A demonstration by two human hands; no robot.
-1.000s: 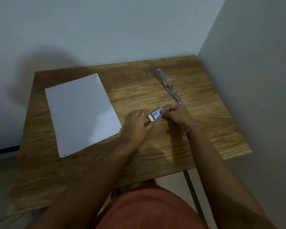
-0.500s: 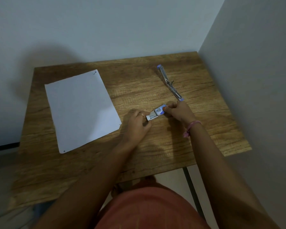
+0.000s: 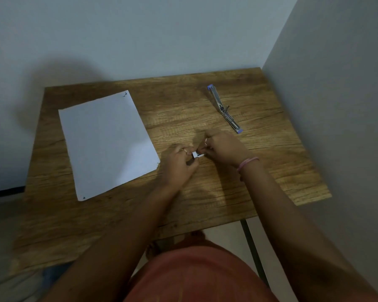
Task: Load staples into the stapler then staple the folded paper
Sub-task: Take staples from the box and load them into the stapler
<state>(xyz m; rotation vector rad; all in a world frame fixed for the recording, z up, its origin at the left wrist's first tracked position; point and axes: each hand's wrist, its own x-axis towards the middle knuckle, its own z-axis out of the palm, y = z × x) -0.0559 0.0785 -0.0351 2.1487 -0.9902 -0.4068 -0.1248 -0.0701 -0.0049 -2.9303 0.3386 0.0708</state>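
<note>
A small white staple box (image 3: 196, 155) sits between my two hands near the middle of the wooden table (image 3: 271, 171). My left hand (image 3: 180, 164) grips its near end, and my right hand (image 3: 224, 149) covers its far end with fingers pinched on it. Most of the box is hidden under my right hand. The stapler (image 3: 224, 110), silver with purple tips, lies swung open flat at the back right, just beyond my right hand. A white sheet of paper (image 3: 106, 142) lies flat on the table's left side, apart from both hands.
Walls close in behind the table and along its right edge. A dark table leg (image 3: 252, 249) runs down under the near right edge. My lap in an orange garment (image 3: 196, 273) sits just below the near edge.
My right hand has slid left over the box, hiding its blue printed side. The box looks shorter between my hands. The stapler and paper have not moved.
</note>
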